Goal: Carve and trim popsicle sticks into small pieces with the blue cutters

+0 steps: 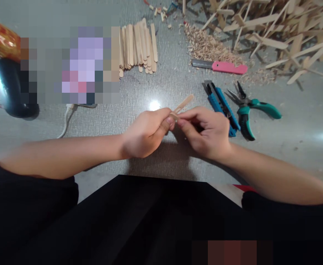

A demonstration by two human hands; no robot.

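Close together over the grey table (109,121), my two hands meet around small pieces of wooden craft stick (185,102). My left hand (150,130) is closed, pinching the wood between thumb and forefinger. One narrow, round-ended length sticks out up and to the right from between the hands. A shorter piece crosses it at the fingertips. My right hand (207,132) is closed too, its thumb and forefinger pinching the right end of that shorter piece. The fingers partly hide where the pieces meet.
Flat craft sticks (139,46) lie in a row behind. Pink-handled blade (229,67), blue utility knife (222,108) and green-handled pliers (245,110) lie right of my hands. Beyond are wood shavings (211,46) and a heap of crossed sticks (283,33). A dark rounded object (15,88) stands left.
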